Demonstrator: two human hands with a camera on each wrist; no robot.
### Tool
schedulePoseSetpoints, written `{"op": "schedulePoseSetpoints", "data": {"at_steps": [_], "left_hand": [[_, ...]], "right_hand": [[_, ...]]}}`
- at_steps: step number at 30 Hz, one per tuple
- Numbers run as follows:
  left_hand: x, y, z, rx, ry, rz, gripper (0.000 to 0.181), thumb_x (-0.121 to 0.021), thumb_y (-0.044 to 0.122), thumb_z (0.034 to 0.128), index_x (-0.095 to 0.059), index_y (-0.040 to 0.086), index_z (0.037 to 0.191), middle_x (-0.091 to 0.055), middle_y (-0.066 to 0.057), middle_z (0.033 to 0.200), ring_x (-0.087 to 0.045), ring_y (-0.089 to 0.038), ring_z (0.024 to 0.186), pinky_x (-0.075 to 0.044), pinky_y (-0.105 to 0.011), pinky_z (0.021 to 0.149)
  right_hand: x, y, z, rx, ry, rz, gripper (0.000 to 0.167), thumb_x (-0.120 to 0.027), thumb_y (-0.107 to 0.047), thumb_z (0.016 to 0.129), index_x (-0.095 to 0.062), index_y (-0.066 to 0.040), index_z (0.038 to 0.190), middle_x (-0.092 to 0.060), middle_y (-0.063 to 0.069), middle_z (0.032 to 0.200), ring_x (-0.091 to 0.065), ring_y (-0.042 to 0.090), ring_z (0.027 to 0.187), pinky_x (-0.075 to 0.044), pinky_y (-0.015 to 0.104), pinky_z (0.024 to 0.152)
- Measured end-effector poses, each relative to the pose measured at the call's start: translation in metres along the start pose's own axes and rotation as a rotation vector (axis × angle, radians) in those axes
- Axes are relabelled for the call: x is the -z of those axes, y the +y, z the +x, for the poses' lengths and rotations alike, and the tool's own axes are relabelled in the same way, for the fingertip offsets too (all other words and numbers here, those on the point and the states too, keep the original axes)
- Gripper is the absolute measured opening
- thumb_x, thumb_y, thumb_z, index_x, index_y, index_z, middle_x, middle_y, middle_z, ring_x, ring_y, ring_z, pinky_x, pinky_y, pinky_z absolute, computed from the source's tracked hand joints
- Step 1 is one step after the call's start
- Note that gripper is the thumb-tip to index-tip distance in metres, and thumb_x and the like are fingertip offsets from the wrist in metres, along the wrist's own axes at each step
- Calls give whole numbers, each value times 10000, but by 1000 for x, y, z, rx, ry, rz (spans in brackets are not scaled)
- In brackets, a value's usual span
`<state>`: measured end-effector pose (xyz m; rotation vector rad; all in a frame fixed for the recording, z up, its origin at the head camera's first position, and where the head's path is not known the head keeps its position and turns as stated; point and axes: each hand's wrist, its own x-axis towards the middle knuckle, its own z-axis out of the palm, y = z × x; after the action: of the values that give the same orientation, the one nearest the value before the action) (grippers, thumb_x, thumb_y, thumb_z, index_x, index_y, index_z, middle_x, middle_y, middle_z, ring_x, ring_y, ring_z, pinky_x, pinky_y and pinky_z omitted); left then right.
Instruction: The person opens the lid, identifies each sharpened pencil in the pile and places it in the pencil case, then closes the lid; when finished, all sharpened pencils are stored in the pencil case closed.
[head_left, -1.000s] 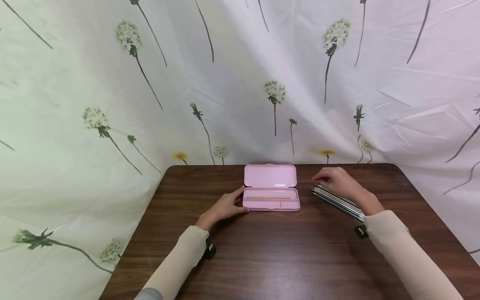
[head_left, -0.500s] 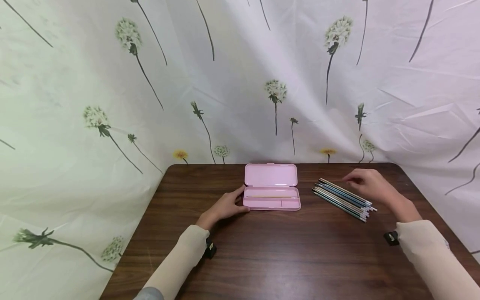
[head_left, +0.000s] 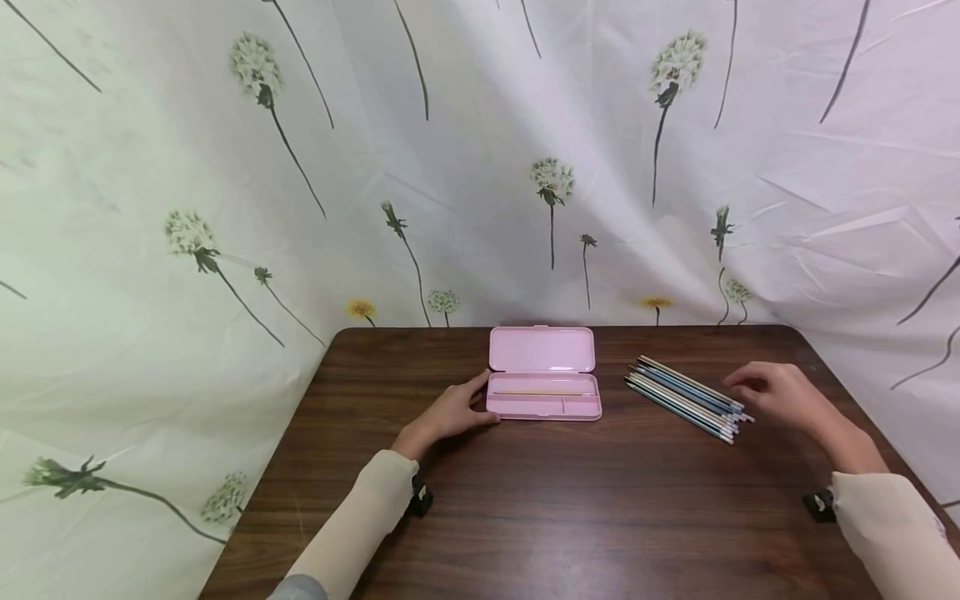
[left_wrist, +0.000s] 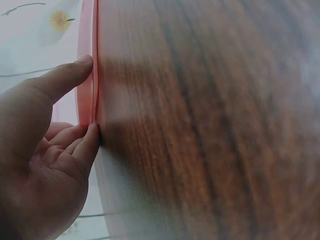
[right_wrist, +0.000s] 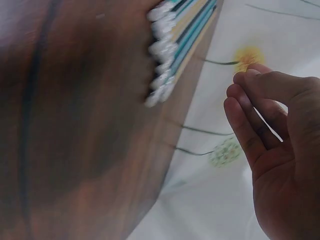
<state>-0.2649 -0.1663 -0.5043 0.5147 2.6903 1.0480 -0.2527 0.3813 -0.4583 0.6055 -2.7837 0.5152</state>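
Observation:
A pink pencil case [head_left: 525, 407] lies unfolded at the back middle of the table, its lid tipped back. One slim yellowish pencil [head_left: 543, 393] lies in its long compartment. My left hand [head_left: 448, 410] holds the case's left end, thumb at the front corner and fingers at the side; the left wrist view shows the thumb on the pink front wall [left_wrist: 86, 95]. Right of the case, several pencils [head_left: 682, 400] in teal, dark and gold lie side by side, white ends toward me. Just right of them my right hand [head_left: 787, 400] hovers, fingers loosely bent, holding nothing.
The dark wooden table [head_left: 570, 508] has rounded back corners. Behind it hangs a white cloth [head_left: 480, 208] printed with dandelions. A small black device sits at each wrist, below cream sleeves [head_left: 900, 517].
My right hand has left the pencils and moved right and toward me. The pencils lie spread a little wider on the table. My left hand stays at the pencil case.

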Motion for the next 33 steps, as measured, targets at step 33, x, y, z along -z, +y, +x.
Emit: {"op": "schedulePoseSetpoints", "data": {"at_steps": [33], "left_hand": [[0,-2,-1,-29,-4,6,917,-809,306,969,-292,57,1685,-339,-169,1722,-537,-312,1479,-456,-451,1218]], "right_hand": [[-33,30,-32,-61,-104,-33,229,-773,89,812,-792,-69,977,-670,-18,844,-547,80,765,-484,321,638]]}}
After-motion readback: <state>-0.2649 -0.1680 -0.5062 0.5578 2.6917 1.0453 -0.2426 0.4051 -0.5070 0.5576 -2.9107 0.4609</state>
